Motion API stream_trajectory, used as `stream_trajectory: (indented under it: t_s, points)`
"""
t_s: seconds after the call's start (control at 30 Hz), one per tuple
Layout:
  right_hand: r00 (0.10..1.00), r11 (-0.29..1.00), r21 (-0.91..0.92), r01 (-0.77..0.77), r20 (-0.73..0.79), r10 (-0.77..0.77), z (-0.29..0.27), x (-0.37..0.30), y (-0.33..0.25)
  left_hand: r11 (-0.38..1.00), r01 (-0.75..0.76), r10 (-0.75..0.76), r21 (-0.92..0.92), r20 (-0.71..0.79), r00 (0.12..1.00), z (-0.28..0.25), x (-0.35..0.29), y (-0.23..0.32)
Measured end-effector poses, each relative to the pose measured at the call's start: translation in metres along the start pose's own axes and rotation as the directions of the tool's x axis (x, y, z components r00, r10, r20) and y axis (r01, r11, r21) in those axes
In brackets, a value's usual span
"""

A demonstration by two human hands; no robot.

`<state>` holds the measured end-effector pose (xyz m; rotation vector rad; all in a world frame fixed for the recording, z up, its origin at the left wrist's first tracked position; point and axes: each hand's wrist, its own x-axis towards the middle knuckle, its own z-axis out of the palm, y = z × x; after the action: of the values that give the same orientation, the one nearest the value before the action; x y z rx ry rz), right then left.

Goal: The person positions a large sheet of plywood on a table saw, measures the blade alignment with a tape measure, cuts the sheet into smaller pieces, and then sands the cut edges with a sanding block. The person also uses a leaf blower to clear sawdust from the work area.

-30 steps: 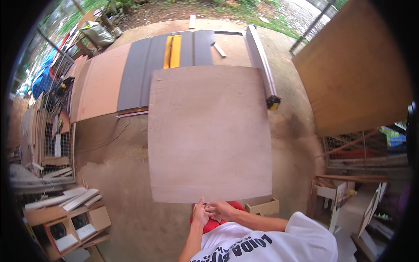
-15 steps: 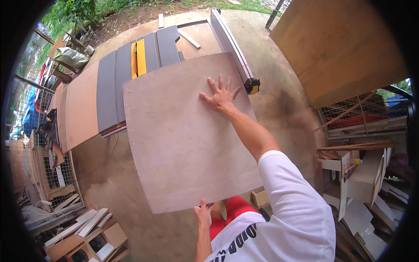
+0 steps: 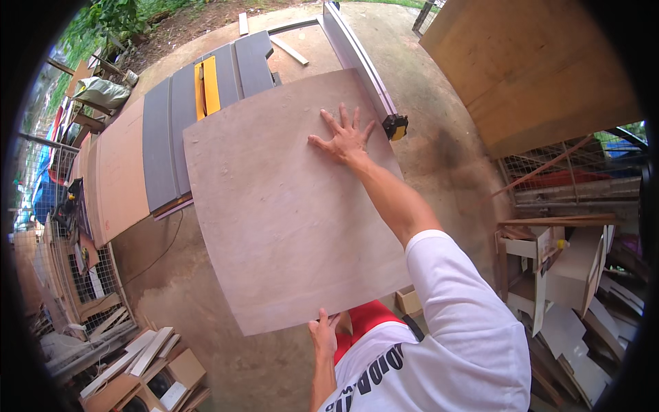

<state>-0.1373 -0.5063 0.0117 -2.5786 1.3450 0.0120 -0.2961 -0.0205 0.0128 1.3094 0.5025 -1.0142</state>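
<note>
A large pale plywood sheet rests with its far part on the grey top of a table saw, and its near edge reaches back to my body. My right hand lies flat on the sheet's far right part, fingers spread. At the near edge, my left hand grips the sheet, thumb on top and the other fingers partly hidden below. Along the sheet's far right side runs the saw's long metal fence, with a black and yellow end. A yellow insert plate shows beyond the sheet.
A brown board extends the saw table to the left. A big plywood panel stands at the far right. Wood offcuts lie at the lower left and lower right. A cable runs along the concrete floor.
The view has shifted slightly, so the saw appears a little higher and further left. Both hands keep their places on the plywood sheet; any movement of it against the saw is slight.
</note>
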Motion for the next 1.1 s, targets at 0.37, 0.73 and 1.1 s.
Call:
stream_trajectory:
  t_s: [0.37,0.73,1.1]
  points:
    - [1.0,0.999,0.037,-0.028,0.013,0.028,-0.004,0.001,-0.006,1.0,0.019,-0.019,0.006,0.026,0.999,-0.001,0.002,0.009]
    - [1.0,0.998,0.053,-0.016,0.007,0.016,-0.005,0.001,-0.005,1.0,0.012,-0.013,0.024,0.045,0.999,-0.007,0.007,0.011]
    - [1.0,1.0,0.021,-0.02,0.004,0.02,-0.004,0.013,-0.006,1.0,0.011,-0.011,0.021,0.032,0.999,-0.002,0.011,0.018]
